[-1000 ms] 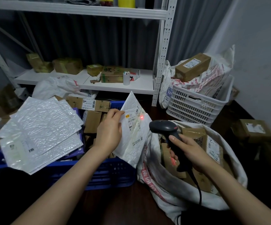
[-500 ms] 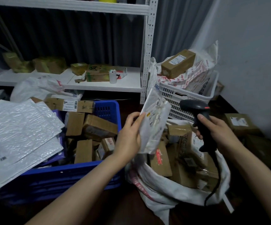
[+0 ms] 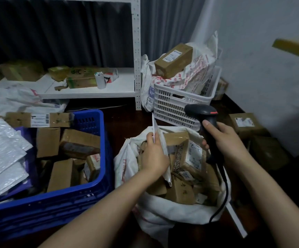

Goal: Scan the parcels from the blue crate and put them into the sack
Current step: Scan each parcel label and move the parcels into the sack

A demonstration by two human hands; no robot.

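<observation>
Head view shows the left hand (image 3: 154,156) with its grip pinched on a white mailer (image 3: 158,138), held on edge right over the sack (image 3: 163,208). The right hand (image 3: 229,140) grips the scanner (image 3: 201,112). The sack looks nearly full of boxes. The crate (image 3: 91,192) has many parcels left to scan.

Crate (image 3: 91,190) w/ boxes, left; sack (image 3: 163,212) w/ parcels, right beside it. Basket (image 3: 173,108) behind sack, box (image 3: 173,59) on top. Shelf (image 3: 120,86) behind crate; cup (image 3: 100,80) on shelf.
</observation>
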